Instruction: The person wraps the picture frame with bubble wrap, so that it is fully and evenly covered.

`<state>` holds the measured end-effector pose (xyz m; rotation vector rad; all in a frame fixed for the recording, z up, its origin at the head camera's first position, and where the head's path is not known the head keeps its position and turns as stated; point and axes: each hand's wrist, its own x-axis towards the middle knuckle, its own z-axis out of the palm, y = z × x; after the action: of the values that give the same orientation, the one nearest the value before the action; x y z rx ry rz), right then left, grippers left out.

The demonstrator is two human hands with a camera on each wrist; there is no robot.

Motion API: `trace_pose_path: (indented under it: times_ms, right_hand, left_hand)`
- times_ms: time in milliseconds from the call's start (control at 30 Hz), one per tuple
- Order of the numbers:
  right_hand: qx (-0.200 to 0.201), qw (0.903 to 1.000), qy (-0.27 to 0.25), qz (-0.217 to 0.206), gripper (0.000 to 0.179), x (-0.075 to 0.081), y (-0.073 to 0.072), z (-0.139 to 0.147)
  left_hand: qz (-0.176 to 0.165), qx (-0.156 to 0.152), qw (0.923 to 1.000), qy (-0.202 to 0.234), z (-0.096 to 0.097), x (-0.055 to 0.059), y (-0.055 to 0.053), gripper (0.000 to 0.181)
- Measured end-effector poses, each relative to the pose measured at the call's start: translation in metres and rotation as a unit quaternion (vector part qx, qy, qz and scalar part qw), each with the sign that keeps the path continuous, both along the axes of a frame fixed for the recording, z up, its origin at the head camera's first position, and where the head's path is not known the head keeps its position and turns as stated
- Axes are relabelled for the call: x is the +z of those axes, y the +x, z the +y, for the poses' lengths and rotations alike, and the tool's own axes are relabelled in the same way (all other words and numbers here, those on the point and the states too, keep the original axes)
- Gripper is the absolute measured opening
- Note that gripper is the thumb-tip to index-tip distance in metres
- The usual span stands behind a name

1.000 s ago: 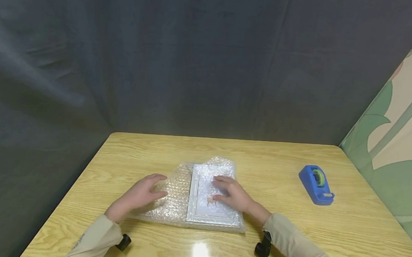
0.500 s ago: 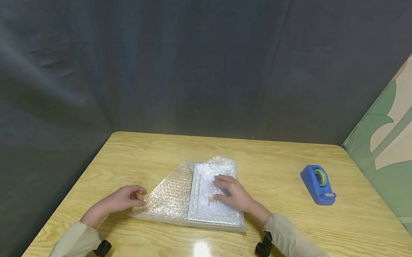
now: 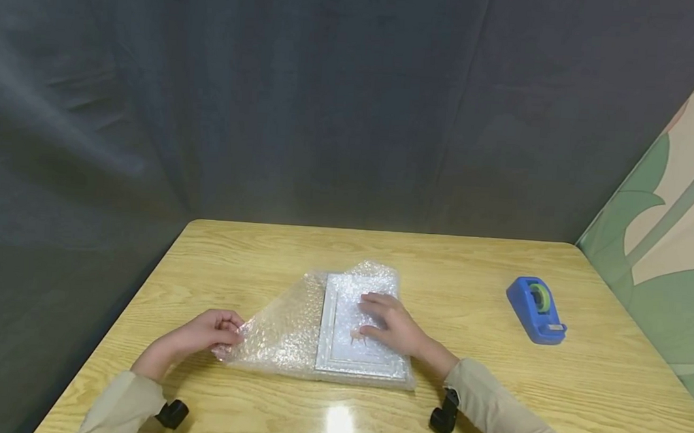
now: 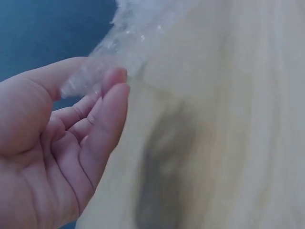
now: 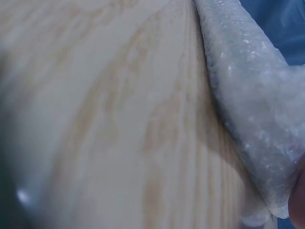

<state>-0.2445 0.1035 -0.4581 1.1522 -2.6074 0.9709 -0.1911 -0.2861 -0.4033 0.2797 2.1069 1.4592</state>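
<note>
A white picture frame [image 3: 339, 360] lies on the table under clear bubble wrap [image 3: 285, 331], which spreads out to its left in a pointed flap. My left hand [image 3: 199, 338] pinches the left corner of that flap between thumb and fingers; in the left wrist view the bubble wrap [image 4: 102, 71] passes between the fingertips. My right hand [image 3: 397, 329] rests with extended fingers on top of the wrapped frame. Only a sliver of the right hand [image 5: 298, 200] shows in the right wrist view, beside the padded edge of the bubble wrap [image 5: 252, 95].
A blue tape dispenser [image 3: 535, 311] with a yellow-green roll stands on the right part of the wooden table [image 3: 468, 268]. Behind the table hangs a dark curtain [image 3: 329, 111]. A floral panel [image 3: 674, 260] borders the right side.
My left hand has moved left from above the flap to its left corner and now pinches it, lifting the corner slightly. My right hand has stayed on the frame.
</note>
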Motion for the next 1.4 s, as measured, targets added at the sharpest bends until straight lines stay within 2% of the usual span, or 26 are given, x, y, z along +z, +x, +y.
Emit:
trace_pose_path:
  times_ms: [200,400,567,733,967,1067,1200,1400]
  right_hand:
    - [-0.006,1.0,0.007,-0.003,0.047,0.003,0.001,0.0]
    - [-0.009,0.9999,0.014,-0.005,0.047,0.003,0.001,0.0]
    - [-0.009,0.9998,0.018,0.002,0.047,0.003,0.001,-0.001]
    - [-0.01,0.9998,0.013,0.005,0.046,0.003,0.0,-0.002]
    - [-0.013,0.9998,0.01,0.008,0.045,0.0,0.0,-0.003]
    - [-0.011,0.9999,-0.001,0.007,0.043,-0.001,0.0,-0.003]
    - [-0.002,0.9997,-0.018,0.015,0.035,-0.002,-0.001,-0.003]
    - [0.007,0.9987,-0.044,0.025,0.027,-0.002,0.0,-0.001]
  left_hand:
    - [0.029,0.005,0.9996,0.004,0.015,0.017,-0.008,0.026]
    - [0.032,0.016,0.9989,0.031,0.051,0.031,-0.015,0.039]
    - [0.032,0.016,0.9969,0.07,0.085,0.034,-0.019,0.041]
    - [0.032,0.015,0.9948,0.095,0.118,0.029,-0.02,0.038]
    - [0.03,0.009,0.9926,0.118,0.158,0.01,-0.021,0.029]
    - [0.047,0.007,0.9939,0.099,0.169,0.002,-0.02,0.028]
    - [0.099,0.0,0.9938,0.049,0.181,-0.004,-0.017,0.025]
    - [0.177,-0.025,0.9835,-0.03,0.195,-0.01,-0.012,0.019]
